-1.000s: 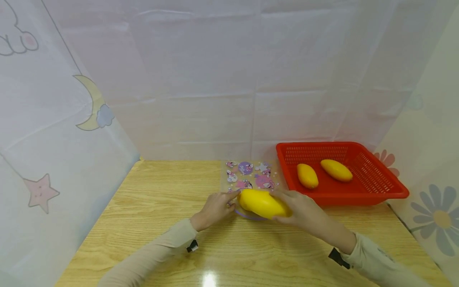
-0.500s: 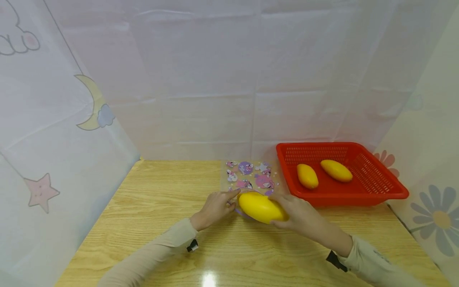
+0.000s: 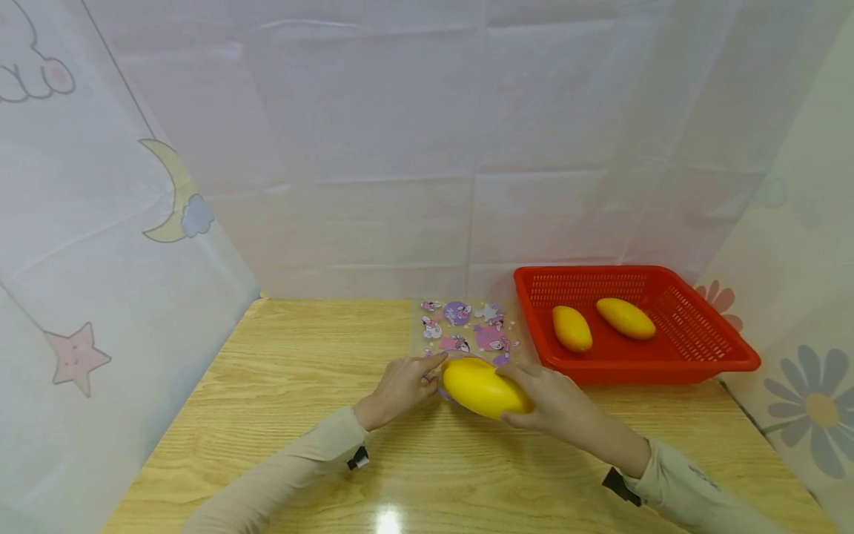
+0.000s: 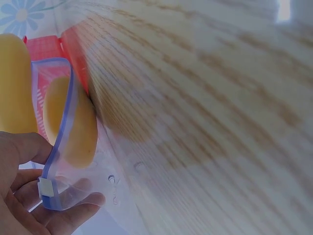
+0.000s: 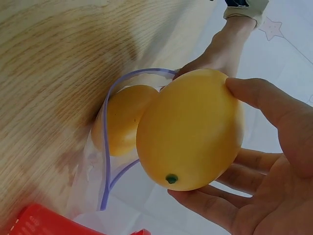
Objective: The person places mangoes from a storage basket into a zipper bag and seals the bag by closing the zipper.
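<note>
A clear zip bag [image 3: 460, 326] with purple cartoon prints lies on the table. My left hand [image 3: 398, 389] grips it at its mouth, beside the white slider [image 4: 45, 187]; the purple zip edge [image 4: 64, 115] stands parted. Inside the bag is one yellow mango [image 5: 124, 117], hidden from the head view behind a second mango [image 3: 483, 387]. That second one, with a green stem tip [image 5: 171, 178], is in my right hand [image 3: 557, 404], thumb on one side and fingers on the other. It is at the bag's mouth, its far end overlapping the opening.
At the back right stands a red plastic basket [image 3: 640, 365], close to the bag. Two more mangoes, a left one [image 3: 571, 328] and a right one [image 3: 626, 318], lie in it. White printed sheets [image 3: 373, 148] wall the wooden table [image 3: 320, 348] behind and at both sides.
My right hand has brought its mango slightly left and toward me, over the bag's mouth, and now covers the mango inside. My left hand and the basket have stayed put.
</note>
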Demonstrator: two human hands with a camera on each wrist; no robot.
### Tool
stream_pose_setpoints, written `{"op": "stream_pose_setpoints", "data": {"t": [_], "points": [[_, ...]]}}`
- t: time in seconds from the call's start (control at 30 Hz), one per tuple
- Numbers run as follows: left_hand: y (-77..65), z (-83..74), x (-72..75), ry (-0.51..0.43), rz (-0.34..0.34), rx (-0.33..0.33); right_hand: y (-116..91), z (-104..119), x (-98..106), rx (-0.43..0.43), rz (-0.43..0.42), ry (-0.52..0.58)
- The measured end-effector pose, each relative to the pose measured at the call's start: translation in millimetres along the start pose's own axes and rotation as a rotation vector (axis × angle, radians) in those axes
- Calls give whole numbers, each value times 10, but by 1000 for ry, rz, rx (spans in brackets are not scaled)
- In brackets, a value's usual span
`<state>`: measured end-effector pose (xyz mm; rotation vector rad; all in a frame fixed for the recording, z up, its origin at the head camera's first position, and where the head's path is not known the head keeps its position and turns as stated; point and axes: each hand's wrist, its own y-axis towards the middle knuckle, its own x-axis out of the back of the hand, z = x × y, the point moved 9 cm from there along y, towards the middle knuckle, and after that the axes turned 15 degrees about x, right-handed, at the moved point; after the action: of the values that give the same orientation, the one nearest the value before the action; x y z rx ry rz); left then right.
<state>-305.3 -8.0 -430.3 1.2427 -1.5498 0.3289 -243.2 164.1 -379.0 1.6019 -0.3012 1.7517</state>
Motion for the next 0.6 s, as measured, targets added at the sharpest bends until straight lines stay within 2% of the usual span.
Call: {"op": "stream_pose_setpoints", "data": {"t": [0.27,0.6], "points": [[-10,-19,11,14,-27,-15,26,-5,-25,0,-6,-2],[-7,-14,18,8,-19,-9,36,-27,-62,-2,-9,-2]]}}
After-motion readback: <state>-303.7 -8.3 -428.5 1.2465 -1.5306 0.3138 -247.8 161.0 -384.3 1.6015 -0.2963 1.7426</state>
